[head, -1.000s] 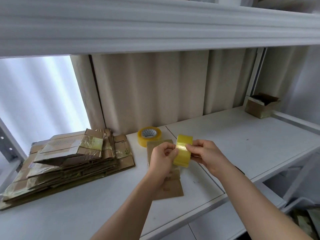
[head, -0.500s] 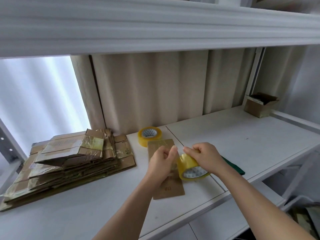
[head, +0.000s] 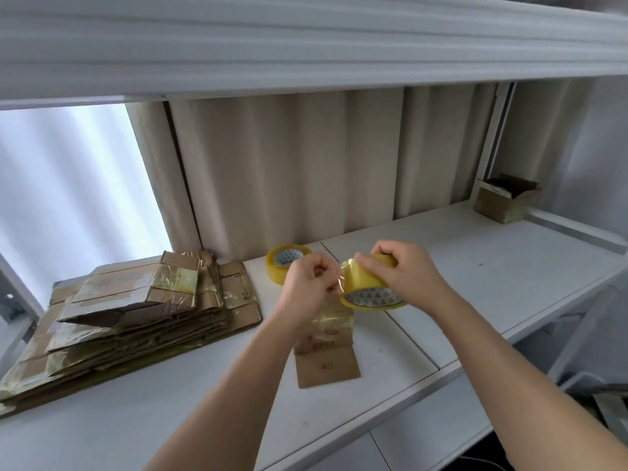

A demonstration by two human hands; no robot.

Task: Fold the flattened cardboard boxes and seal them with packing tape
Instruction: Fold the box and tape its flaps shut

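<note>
My right hand (head: 404,271) grips a yellow packing tape roll (head: 368,288) from above, its open core facing me. My left hand (head: 307,287) pinches the loose clear end of the tape just left of the roll. Both hands hover over a small flattened cardboard box (head: 328,363) lying on the white shelf (head: 458,266); its upper part is hidden behind my hands. A second tape roll (head: 283,263) lies flat near the back wall, behind my left hand.
A stack of several flattened, taped cardboard boxes (head: 125,311) sits at the left. A small folded box (head: 503,200) with open flaps stands at the far right back corner. An upper shelf (head: 306,45) overhangs. The shelf's front edge runs diagonally below my arms.
The roll went from upright to tilted with its core facing me. My left hand has drawn the tape end a short way off the roll.
</note>
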